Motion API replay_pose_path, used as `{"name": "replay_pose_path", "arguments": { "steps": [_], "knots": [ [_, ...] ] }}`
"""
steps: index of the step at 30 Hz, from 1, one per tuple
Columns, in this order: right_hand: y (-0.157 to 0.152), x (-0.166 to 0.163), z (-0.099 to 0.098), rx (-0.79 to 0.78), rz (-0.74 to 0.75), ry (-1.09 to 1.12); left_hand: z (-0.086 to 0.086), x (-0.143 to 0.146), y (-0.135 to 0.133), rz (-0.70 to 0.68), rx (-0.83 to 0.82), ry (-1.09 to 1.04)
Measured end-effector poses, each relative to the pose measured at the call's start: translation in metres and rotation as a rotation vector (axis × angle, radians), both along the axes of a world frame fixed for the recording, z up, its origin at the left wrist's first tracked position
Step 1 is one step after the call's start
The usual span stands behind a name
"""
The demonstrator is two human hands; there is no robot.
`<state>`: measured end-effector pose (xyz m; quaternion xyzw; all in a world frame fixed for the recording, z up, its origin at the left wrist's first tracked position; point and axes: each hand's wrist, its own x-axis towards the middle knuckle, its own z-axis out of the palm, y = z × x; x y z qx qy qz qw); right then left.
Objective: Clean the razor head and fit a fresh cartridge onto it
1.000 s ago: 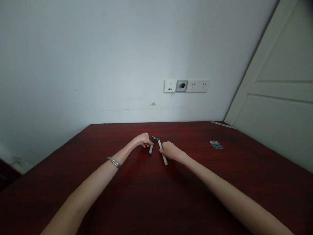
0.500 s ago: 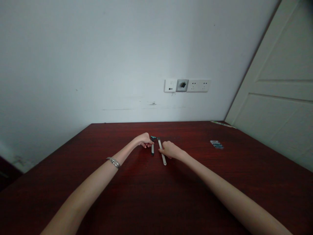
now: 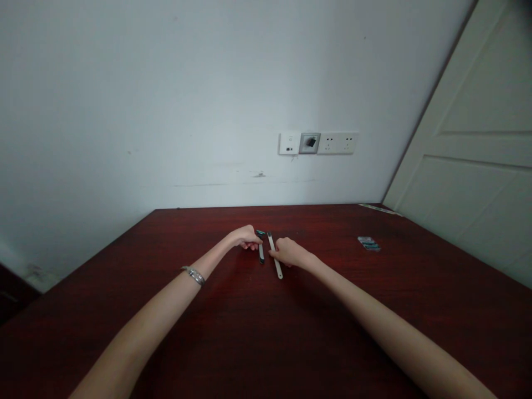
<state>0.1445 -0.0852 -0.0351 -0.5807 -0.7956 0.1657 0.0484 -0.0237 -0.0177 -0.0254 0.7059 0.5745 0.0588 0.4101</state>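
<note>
Pinched in my left hand (image 3: pixel 248 238) is a razor with a white and black handle (image 3: pixel 261 254) and a dark teal crosswise head (image 3: pixel 260 233) at the far end. My right hand (image 3: pixel 288 251) closes on a long, flat white stick (image 3: pixel 278 268) with a dark far tip and a small hole in its near end. Both things lie side by side, a small gap apart, at or just above the dark red table (image 3: pixel 249 332). The fingertips under each hand are partly hidden.
A small clear packet with teal strips (image 3: pixel 368 243) lies to the right on the table. At the far right corner rests a thin pale strip (image 3: pixel 380 209). The white wall with sockets (image 3: pixel 337 143) stands behind, and a pale door panel (image 3: pixel 477 138) at right.
The razor's near end has swung slightly to the right, so its handle is now a little more tilted. The right hand and white stick stay nearly the same.
</note>
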Motion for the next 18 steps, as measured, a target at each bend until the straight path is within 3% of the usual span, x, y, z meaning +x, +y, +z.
{"name": "replay_pose_path", "arguments": {
  "steps": [8,13,14,17,18],
  "knots": [
    [-0.003,0.012,0.003,-0.003,-0.010,0.040,-0.002,0.002,0.000,0.008,-0.017,-0.002],
    [-0.003,0.051,0.015,0.082,-0.106,0.108,0.013,-0.011,0.011,0.054,-0.009,-0.044],
    [-0.003,0.064,0.018,0.096,-0.145,0.125,0.018,-0.017,0.016,0.083,0.008,-0.076],
    [-0.001,0.114,0.025,0.129,-0.298,0.130,0.029,-0.039,0.028,0.416,0.052,-0.404],
    [0.000,0.133,0.026,0.175,-0.359,0.109,0.031,-0.045,0.032,0.458,0.069,-0.442]
  ]
}}
